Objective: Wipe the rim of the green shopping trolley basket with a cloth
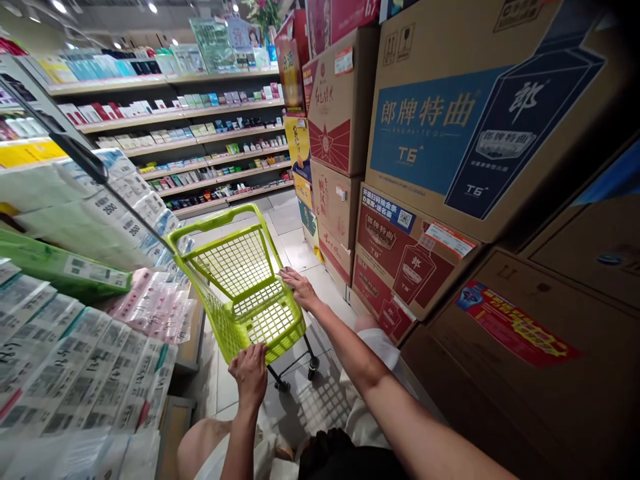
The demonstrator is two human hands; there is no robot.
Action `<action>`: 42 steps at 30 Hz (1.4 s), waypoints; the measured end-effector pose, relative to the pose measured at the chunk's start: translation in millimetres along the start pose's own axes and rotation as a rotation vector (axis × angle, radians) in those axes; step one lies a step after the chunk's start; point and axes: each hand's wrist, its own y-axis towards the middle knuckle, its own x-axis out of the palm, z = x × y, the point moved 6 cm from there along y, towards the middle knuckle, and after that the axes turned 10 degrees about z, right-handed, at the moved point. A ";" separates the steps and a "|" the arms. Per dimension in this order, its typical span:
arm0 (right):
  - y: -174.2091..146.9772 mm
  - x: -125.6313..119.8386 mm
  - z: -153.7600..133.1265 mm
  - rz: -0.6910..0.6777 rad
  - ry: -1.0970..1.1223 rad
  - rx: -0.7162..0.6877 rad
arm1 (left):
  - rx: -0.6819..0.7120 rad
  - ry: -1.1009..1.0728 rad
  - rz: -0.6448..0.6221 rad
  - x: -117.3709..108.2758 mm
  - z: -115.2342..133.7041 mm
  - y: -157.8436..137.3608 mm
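A lime-green shopping cart [214, 320] with a lattice basket stands in the aisle in front of me, on black legs and casters. Its long pull handle [80, 157], black-gripped, slants up to the left. Over the near rim curl the fingers of my left hand [250, 375], closed on the cart. My right hand [303, 288] grips the basket's right-hand rim, further forward, its fingertips over the edge. Through the basket's mesh, pale floor shows.
Cartons of bottles [425, 133] are stacked high close on my right. Plastic-wrapped paper packs [80, 360] line the left side, with a green pack [65, 267] among them. Shelves [175, 123] of small boxed goods cross the far end of the tiled floor [285, 223].
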 end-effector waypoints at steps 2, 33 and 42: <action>-9.8 1.6 -2.2 -0.050 0.118 -0.011 | -0.011 0.021 0.013 -1.7 0.3 -2.1; -133.7 17.6 -19.5 0.344 0.001 0.157 | 0.007 -0.051 0.086 -17.5 -24.3 -5.8; -92.3 -0.6 11.3 0.262 -0.114 0.165 | 0.000 -0.105 0.002 -5.9 -7.2 4.0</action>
